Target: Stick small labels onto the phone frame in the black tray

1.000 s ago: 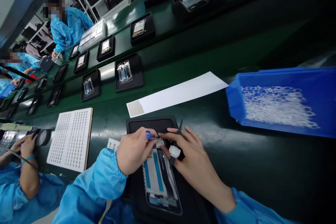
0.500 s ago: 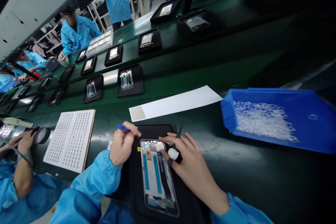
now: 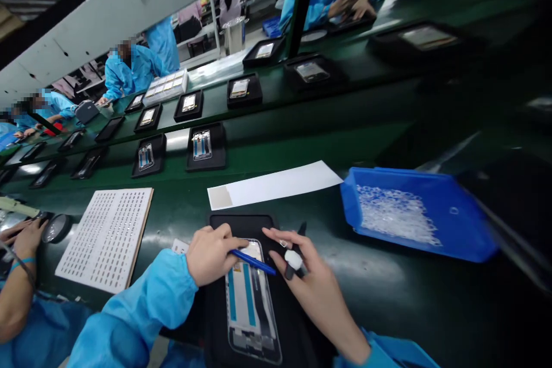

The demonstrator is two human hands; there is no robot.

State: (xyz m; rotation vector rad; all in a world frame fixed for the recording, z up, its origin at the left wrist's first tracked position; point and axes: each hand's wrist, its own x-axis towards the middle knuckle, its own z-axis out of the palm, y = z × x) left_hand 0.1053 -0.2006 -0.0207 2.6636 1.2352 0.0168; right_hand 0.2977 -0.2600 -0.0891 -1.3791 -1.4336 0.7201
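My left hand (image 3: pixel 211 254) grips a blue stick tool (image 3: pixel 252 261) and lays its tip across the top of a phone frame (image 3: pixel 250 305). The frame lies in a black tray (image 3: pixel 241 227) in front of me. My right hand (image 3: pixel 308 276) rests at the frame's upper right corner. It holds black tweezers (image 3: pixel 299 236) along the palm, and a white sleeve (image 3: pixel 294 259) covers one fingertip. Its fingers are spread, with the index fingertip close to the frame's top edge.
A blue bin (image 3: pixel 466 224) of clear small parts sits to the right. A white paper strip (image 3: pixel 276 184) lies beyond the tray, a white sheet of tiny parts (image 3: pixel 107 236) to the left. Black trays with phones (image 3: pixel 202 146) line the green belt. A neighbour's hands (image 3: pixel 21 238) work at far left.
My left hand has swung the blue tool from pointing away to lying across the frame's top. The view has tilted up and the right hand has kept its place.
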